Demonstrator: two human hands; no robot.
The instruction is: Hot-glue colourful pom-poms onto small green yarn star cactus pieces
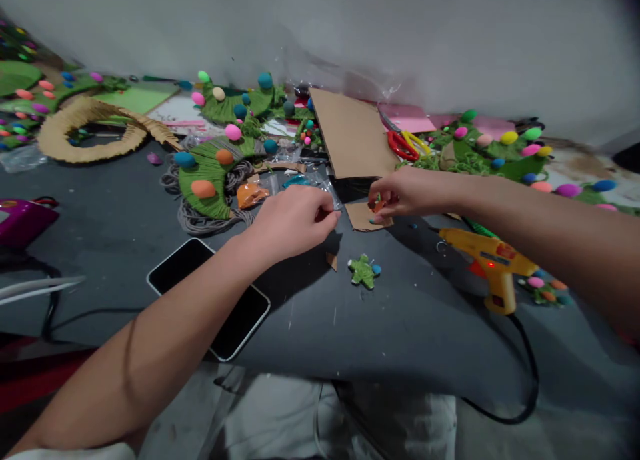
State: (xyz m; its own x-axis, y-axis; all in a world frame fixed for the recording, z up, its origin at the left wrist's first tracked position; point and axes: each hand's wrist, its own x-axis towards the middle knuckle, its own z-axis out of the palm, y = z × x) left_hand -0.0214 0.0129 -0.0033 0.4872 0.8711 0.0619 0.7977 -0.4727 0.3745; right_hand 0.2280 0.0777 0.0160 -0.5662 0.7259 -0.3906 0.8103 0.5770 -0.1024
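My left hand hovers over the dark table, its fingers curled together; whatever they hold, if anything, is hidden. Just above a small cardboard piece, my right hand pinches a small orange piece between thumb and fingers. A small green yarn-wrapped star with a blue ball on one tip lies in front of both hands. Beside it is a tiny cardboard scrap. A clear bag of orange bits lies left of my left hand.
A yellow glue gun, its red light lit, lies at the right with a trailing cord. A phone rests under my left forearm. Behind are a cardboard sheet, red-handled scissors, green yarn crescents and a tan wrapped ring.
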